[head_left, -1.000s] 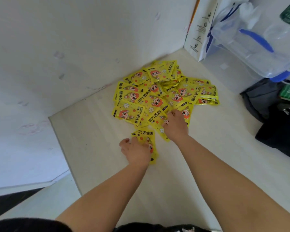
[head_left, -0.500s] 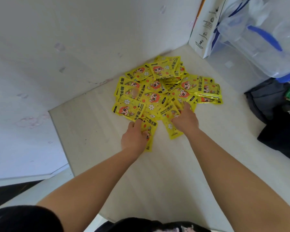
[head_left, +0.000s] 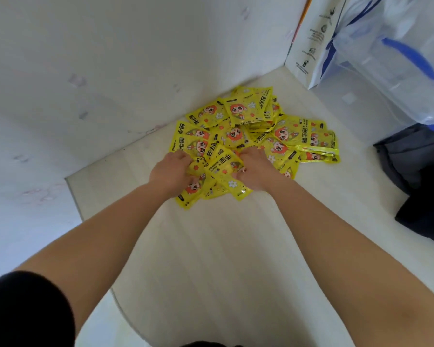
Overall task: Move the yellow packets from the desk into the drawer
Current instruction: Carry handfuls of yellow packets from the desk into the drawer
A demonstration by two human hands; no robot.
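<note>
Yellow packets (head_left: 257, 132) lie heaped on the pale surface (head_left: 223, 246), in the corner against the white wall (head_left: 110, 71). The left hand (head_left: 169, 171) and right hand (head_left: 255, 171) are at the near edge of the heap, with fingers (head_left: 182, 156) curled round a bunch of packets gripped between them. A white paper bag (head_left: 308, 46) and a clear plastic bag (head_left: 398, 71) stand behind the heap to the right. Dark cloth (head_left: 424, 196) lies at the right edge.
</note>
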